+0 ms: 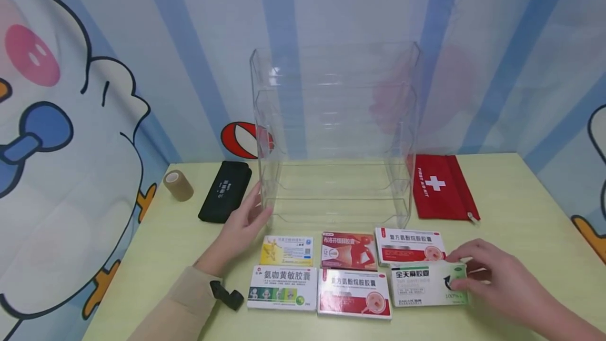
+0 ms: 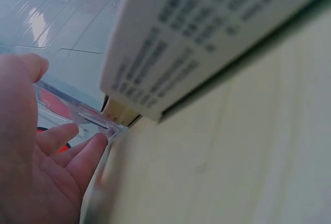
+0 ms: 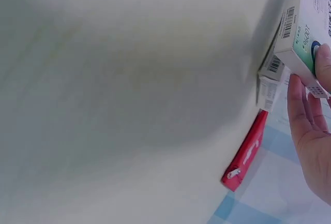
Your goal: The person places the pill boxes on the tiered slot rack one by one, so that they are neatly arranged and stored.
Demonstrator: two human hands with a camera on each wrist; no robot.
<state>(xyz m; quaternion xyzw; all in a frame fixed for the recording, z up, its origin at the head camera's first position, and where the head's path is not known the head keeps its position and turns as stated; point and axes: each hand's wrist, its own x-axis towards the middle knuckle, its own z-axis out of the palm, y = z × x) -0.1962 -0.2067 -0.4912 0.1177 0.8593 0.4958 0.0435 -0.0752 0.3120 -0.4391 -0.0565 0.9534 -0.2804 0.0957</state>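
My right hand (image 1: pixel 492 278) pinches the right end of a white and green medicine box (image 1: pixel 426 284), its thumb on the printed face and its fingers behind. In the right wrist view, this box (image 3: pixel 305 27) is raised off the table at that end. My left hand (image 1: pixel 243 225) holds the lower left front edge of a clear plastic tiered rack (image 1: pixel 336 209). The left wrist view has the thumb and fingers on either side of the clear side panel (image 2: pixel 77 113). Before the rack lie a yellow and white box (image 1: pixel 287 250), a red box (image 1: pixel 349 250) and several white boxes, one green-striped (image 1: pixel 282 287).
Right of the rack lies a red first aid pouch (image 1: pixel 445 188). On the left are a black pouch (image 1: pixel 225 192) and a tan bandage roll (image 1: pixel 178 186). A printed curtain (image 1: pixel 331 14) hangs behind the pale table (image 1: pixel 516 214).
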